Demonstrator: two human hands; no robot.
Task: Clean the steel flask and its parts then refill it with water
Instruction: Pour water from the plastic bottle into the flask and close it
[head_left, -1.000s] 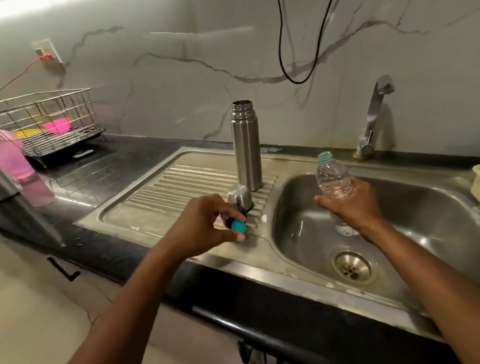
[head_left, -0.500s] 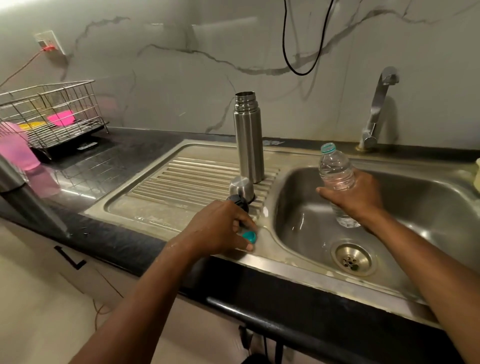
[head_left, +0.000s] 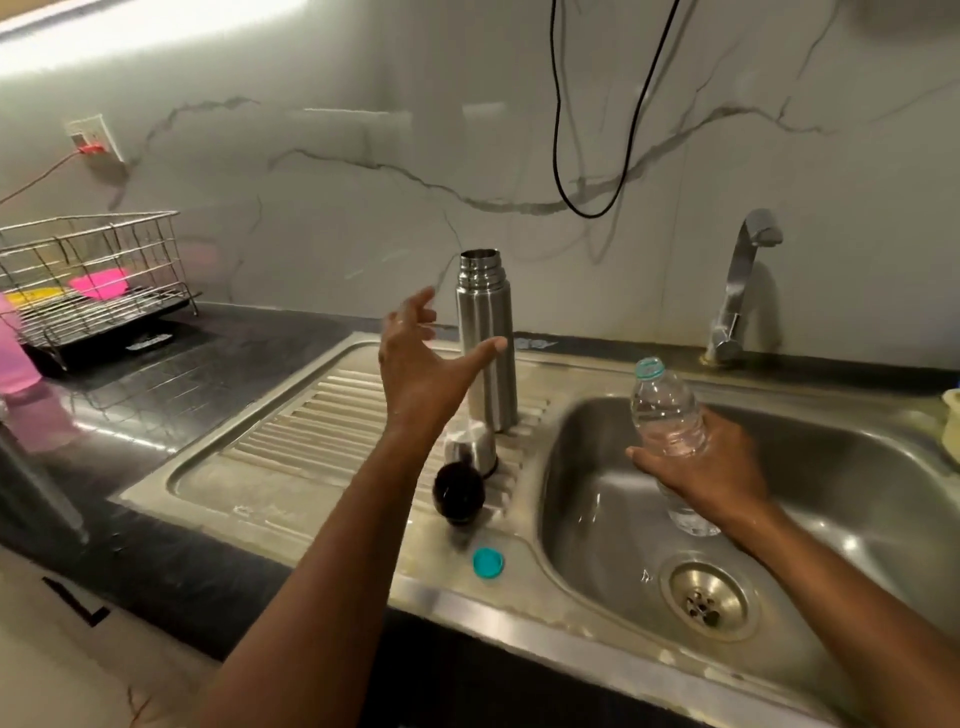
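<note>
My left hand (head_left: 415, 364) is released, fingers spread just beside the steel flask (head_left: 488, 338), which stands upright and uncapped at frame centre on the draining board. My right hand (head_left: 711, 467) grasps the plastic bottle (head_left: 665, 415) over the sink (head_left: 857, 499) basin. The teal cap (head_left: 488, 563) lies lower centre.

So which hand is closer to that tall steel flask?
Left. The left hand is open right beside the steel flask, its thumb across the flask's body. The right hand is off over the sink basin, holding the plastic bottle.
</note>
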